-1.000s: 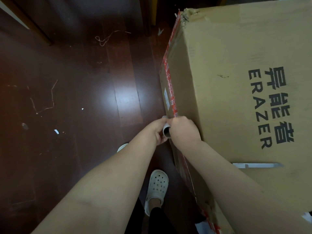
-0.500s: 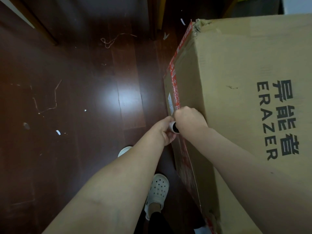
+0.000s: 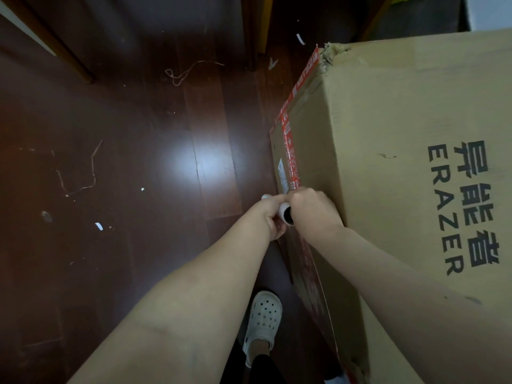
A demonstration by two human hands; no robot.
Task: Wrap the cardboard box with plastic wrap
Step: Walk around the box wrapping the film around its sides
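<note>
Your left hand [image 3: 273, 218] and right hand [image 3: 311, 209] both clench the plastic wrap roll [image 3: 286, 214]. It stands roughly upright, open core facing you, against the cardboard box [image 3: 388, 162], immediately right of your fingers.

Both forearms are bare, as are the left hand [image 3: 273, 217] and the right hand [image 3: 313, 210]. On one foot the person wears a white clog [image 3: 263, 318] with round holes over the toe. Above the ankle begins a black trouser leg [image 3: 266, 374].
</note>
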